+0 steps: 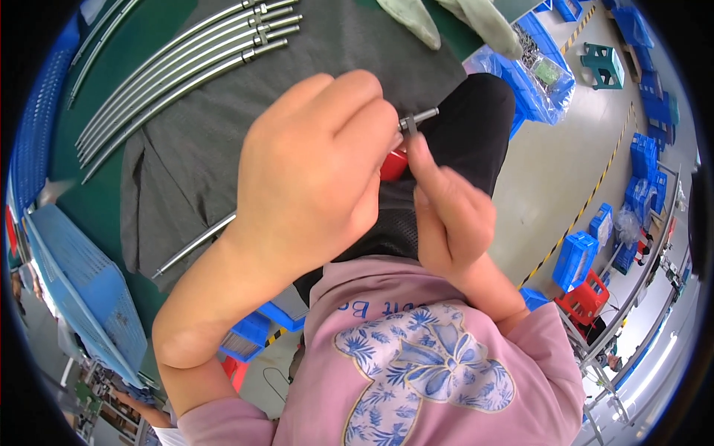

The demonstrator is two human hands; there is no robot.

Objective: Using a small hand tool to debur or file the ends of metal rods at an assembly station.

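My left hand (316,160) is closed around a slim metal rod (195,245), which slants from the lower left up through the fist. The rod's short end (427,114) sticks out on the right, beyond my fingers. A small grey metal fitting (411,125) sits on that end. My right hand (454,215) is curled just beneath, with its thumb at the fitting; its other fingertips are partly hidden and slightly blurred. Several similar rods (175,78) lie side by side on the table's far left, with fittings near their right ends.
A dark grey cloth (193,141) covers part of the green table (100,193). Pale gloves (413,21) lie at the far edge. At the far right stands a blue bin (526,88) of small metal parts. A light blue basket (89,286) is at the left.
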